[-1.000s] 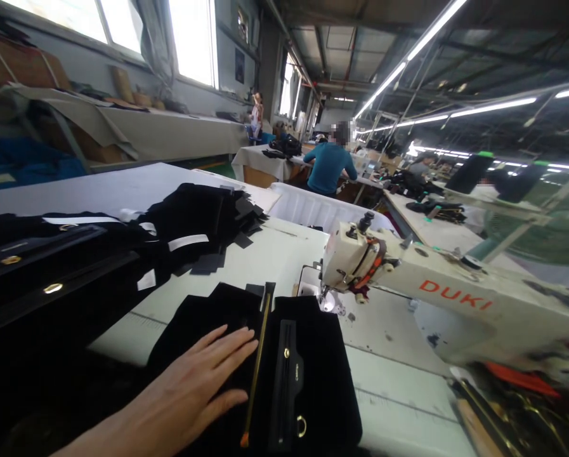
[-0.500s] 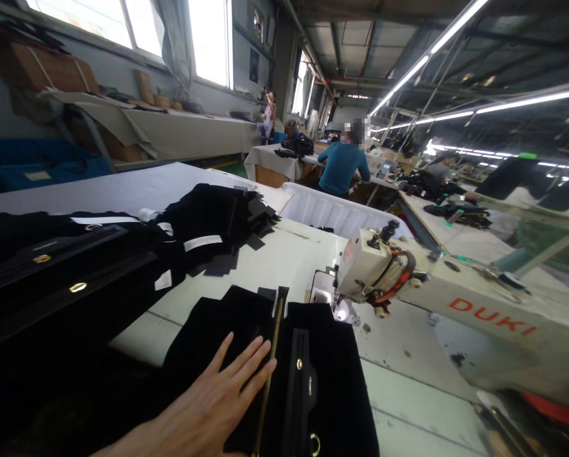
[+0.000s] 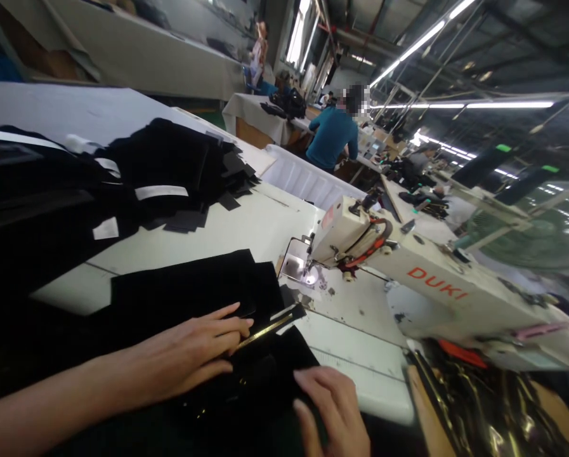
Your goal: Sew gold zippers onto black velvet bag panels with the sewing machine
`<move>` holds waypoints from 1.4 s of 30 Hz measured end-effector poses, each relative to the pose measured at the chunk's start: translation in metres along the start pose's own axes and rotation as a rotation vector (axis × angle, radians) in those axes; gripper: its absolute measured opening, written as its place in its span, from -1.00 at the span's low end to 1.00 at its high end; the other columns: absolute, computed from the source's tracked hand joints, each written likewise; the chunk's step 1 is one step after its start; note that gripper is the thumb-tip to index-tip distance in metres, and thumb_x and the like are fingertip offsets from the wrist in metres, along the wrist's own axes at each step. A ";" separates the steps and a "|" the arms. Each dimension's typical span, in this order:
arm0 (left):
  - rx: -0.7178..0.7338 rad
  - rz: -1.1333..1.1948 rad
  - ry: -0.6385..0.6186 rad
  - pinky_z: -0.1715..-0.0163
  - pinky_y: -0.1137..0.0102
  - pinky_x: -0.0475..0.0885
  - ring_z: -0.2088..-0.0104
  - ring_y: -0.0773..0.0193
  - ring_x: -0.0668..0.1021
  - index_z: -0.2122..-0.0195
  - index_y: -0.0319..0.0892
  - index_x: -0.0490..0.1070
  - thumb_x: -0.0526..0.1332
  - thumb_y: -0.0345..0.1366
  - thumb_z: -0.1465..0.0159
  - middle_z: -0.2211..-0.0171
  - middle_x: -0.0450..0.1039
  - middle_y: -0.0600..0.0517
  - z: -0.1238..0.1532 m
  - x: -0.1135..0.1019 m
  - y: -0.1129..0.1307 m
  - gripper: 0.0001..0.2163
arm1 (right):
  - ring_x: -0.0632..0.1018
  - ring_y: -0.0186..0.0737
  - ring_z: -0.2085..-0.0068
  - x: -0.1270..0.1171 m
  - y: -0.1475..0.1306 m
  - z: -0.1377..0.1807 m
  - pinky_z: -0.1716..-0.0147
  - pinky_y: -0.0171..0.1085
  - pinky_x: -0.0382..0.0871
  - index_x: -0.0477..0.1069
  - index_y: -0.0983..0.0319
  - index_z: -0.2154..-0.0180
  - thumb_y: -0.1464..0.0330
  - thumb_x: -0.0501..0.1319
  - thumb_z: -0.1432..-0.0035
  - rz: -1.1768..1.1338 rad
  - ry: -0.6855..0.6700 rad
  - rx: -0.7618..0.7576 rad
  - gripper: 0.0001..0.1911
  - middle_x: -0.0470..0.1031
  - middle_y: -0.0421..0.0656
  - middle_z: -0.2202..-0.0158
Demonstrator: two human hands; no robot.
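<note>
Grip: your R hand (image 3: 334, 406) bent at edge of black flat fabric pc (image 3: 198, 279), can't tell if pinching | your L hand (image 3: 196, 349) laid flat on pc, tips at gold-toothed zip (image 3: 265, 331) | pc on pale-green tabletop (image 3: 246, 222) nr white, red-lettered sewing m/c (image 3: 455, 304)

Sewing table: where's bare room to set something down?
Bare tabletop shows between the black pile and sewing machine; a strip lies between machine and right hand. Crowded: left, under the pile; front, where the left hand lies over black fabric.
</note>
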State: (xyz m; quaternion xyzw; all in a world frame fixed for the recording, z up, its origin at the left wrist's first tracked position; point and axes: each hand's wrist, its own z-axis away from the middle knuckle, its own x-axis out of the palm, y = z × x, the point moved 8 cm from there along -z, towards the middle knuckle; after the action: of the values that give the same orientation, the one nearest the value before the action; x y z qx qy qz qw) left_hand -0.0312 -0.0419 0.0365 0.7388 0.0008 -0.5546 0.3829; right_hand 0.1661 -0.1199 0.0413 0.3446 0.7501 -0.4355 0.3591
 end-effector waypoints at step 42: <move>0.148 -0.117 0.054 -0.33 0.12 0.03 -0.32 0.16 0.25 -0.33 -0.08 0.21 0.00 -0.64 -0.22 -0.32 0.21 0.05 -0.019 0.018 -0.005 -0.35 | 0.27 0.06 -0.14 0.026 0.040 -0.051 -0.09 0.03 0.19 0.42 -0.04 -0.07 0.38 0.29 -0.26 -0.010 0.001 0.109 -0.63 0.35 -0.18 -0.16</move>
State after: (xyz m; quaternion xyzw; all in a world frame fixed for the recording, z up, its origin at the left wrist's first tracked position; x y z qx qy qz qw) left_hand -0.0106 -0.0351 0.0210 0.7784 0.0137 -0.5544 0.2940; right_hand 0.1738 -0.0537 0.0214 0.3601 0.7273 -0.4773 0.3370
